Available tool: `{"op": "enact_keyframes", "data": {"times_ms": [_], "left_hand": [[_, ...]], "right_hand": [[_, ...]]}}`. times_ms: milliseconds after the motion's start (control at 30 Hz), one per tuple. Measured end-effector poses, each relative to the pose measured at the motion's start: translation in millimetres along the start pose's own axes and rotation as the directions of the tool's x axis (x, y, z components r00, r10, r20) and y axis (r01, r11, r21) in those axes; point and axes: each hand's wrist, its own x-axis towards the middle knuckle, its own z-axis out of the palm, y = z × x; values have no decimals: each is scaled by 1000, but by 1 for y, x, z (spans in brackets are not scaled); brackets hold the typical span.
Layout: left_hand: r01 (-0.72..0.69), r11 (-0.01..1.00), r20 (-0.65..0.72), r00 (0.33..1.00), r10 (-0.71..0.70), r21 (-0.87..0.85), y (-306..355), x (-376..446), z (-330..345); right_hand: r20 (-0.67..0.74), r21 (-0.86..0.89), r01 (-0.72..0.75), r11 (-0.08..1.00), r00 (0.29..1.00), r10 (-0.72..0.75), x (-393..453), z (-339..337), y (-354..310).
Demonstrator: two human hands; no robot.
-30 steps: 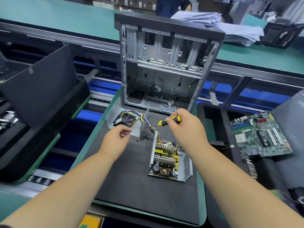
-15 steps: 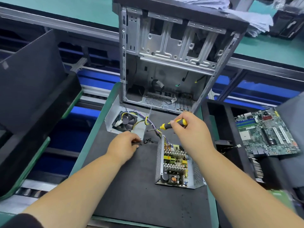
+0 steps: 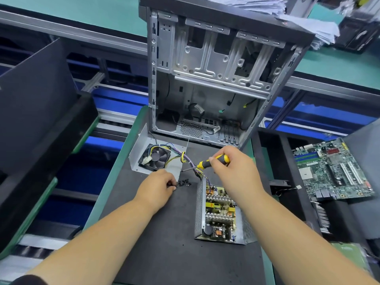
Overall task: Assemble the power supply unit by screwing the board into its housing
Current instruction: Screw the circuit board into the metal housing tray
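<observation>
Here, writing: none legible.
Left hand (image 3: pixel 158 187) grip: pinching a screw (image 3: pixel 174 185).
Right hand (image 3: pixel 236 171) grip: holding screwdriver (image 3: pixel 207 162).

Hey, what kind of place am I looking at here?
Most likely a computer assembly line workstation: an open PC case stands on a black mat, a bare motherboard waits alongside, and an opened power supply lies by loose screws.

Left hand (image 3: pixel 158 187) pinches a screw (image 3: pixel 174 184); right hand (image 3: pixel 234 171) grips the screwdriver (image 3: pixel 207 163).
</observation>
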Motion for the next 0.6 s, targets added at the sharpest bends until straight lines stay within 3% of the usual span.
{"op": "enact_keyframes", "data": {"times_ms": [167,333,500,600], "left_hand": [[7,997,-32,999,-10,-82,0,-4,-2],[131,955,-23,990,-142,-265,6,-7,-15],[157,762,-5,979,-206,-628,29,-6,-46],[145,577,25,977,-210,-804,49,-7,-59]], "right_hand": [[-8,8,16,1000,1000,-16,1,-4,-1],[-32,30,31,999,999,-30,1,-12,-1],[-62,189,41,981,998,-30,-2,-24,-6],[-89,309,24,951,996,4,-6,-32,-10]]}}
